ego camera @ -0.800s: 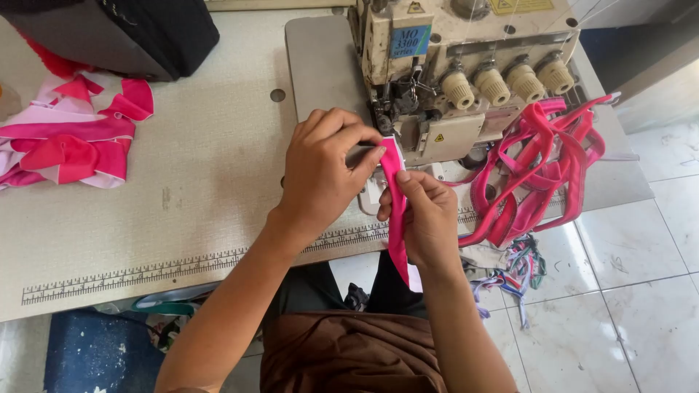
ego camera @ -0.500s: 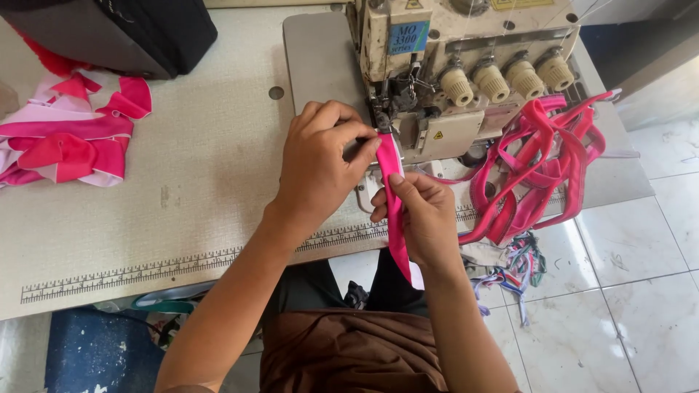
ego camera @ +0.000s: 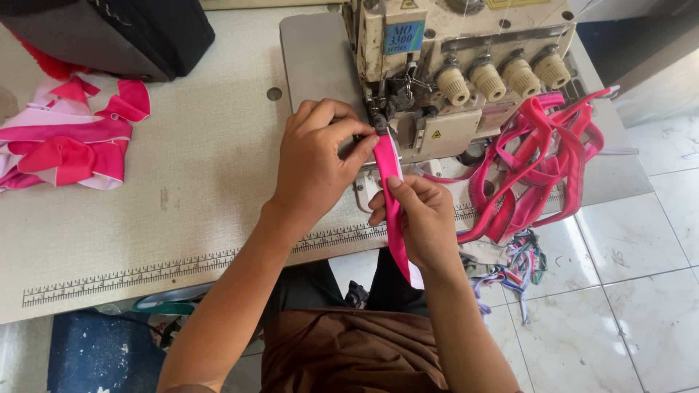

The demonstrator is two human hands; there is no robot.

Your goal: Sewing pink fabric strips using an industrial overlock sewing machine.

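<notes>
A narrow pink fabric strip [ego camera: 392, 195] runs from the needle area of a cream overlock sewing machine [ego camera: 466, 69] down past the table's front edge. My left hand [ego camera: 317, 164] pinches the strip's top end right at the presser foot. Just below, my right hand [ego camera: 421, 218] grips the strip with the thumb on top. The strip's lower end, edged in white, hangs by my lap.
A tangle of sewn pink strips [ego camera: 535, 167] hangs off the machine's right side. Pink and white fabric pieces [ego camera: 69, 138] lie at the table's left, beside a black bag [ego camera: 109, 33]. A printed ruler [ego camera: 145, 271] lines the table's front edge. Fabric scraps [ego camera: 513, 266] lie on the tiled floor.
Both hands have shifted slightly up towards the machine, bringing the strip's top end closer to the presser foot.
</notes>
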